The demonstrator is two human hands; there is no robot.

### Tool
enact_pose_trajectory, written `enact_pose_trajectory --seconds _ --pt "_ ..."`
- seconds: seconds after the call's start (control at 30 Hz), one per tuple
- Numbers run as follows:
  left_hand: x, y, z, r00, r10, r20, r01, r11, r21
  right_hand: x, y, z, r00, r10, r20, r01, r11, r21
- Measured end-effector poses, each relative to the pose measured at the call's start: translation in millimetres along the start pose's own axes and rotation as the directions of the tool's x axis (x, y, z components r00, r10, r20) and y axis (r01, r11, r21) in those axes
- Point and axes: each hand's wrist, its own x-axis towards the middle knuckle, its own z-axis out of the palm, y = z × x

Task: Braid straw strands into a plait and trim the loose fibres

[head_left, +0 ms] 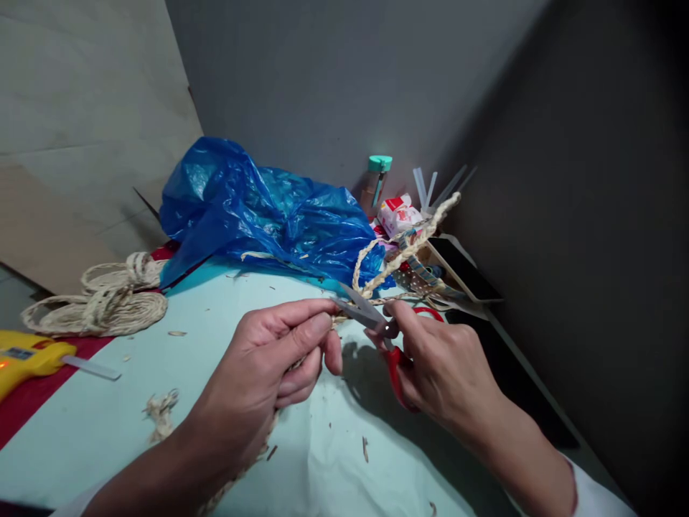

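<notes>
A braided straw cord is gripped by my left hand, its thumb and forefinger pinched together near the scissor tips. The cord trails below that hand toward the bottom edge. My right hand is closed around the red handles of a pair of scissors. Their blades are parted and reach left to my left fingertips; whether they touch the cord is hard to make out. A looped straw braid rises just behind the blades. Its link to the held cord is hidden by the hands.
A crumpled blue plastic bag lies along the wall. At left are coiled straw braid, a yellow glue gun and a straw tuft. A teal-lidded bottle and a dark-screened device stand back right. Scraps dot the pale tabletop.
</notes>
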Motion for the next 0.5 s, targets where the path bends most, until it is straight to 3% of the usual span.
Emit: enact_pose_trajectory --seconds 0.17,0.27,0.33,0.4,0.47,0.5 --pt "0 0 1.2 1.0 0.003 -0.007 -0.002 1.0 0.023 -2 1 3 0.995 -0.06 -0.084 0.06 0.998 -0.005" --pt "1 -1 1.4 0.999 0.026 -0.023 -0.026 1.0 0.01 0 -4 1 0.997 0.075 -0.01 -0.069 0.953 0.293" --pt "2 -2 0.9 0.999 0.032 -0.039 -0.032 0.999 0.011 3 -10 -3 0.961 0.251 0.115 -0.269 0.762 0.588" --pt "2 -4 0.5 0.999 0.035 -0.034 -0.034 0.999 0.037 8 -16 -8 0.876 0.379 0.299 -0.449 0.411 0.793" --pt "2 -6 0.9 1.0 0.016 0.012 -0.017 0.995 0.095 12 -20 -11 0.795 0.398 0.457 -0.525 0.075 0.848" --pt "2 -7 1.6 0.999 -0.005 0.042 -0.001 0.991 0.13 13 -21 -12 0.774 0.385 0.503 -0.528 -0.047 0.848"
